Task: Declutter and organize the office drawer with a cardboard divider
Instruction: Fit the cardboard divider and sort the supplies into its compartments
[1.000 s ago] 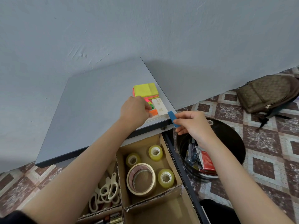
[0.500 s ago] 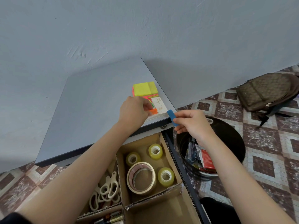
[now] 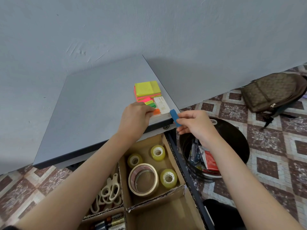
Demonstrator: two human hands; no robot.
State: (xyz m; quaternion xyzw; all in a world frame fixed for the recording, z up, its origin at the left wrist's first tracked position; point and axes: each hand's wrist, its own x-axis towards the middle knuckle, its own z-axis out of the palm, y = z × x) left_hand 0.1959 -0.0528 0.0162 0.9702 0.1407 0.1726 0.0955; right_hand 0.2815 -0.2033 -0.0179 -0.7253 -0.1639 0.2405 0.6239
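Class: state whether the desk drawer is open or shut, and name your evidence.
Open. The drawer sticks out from under the desk top, so its cardboard divider, tape rolls and scissors show from above.

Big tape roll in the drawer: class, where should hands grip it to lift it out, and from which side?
Come at the big tape roll from straight above: it lies flat, hole up, hemmed by the divider wall and small tape rolls. Pinch its ring wall, fingers in the open core, thumb outside.
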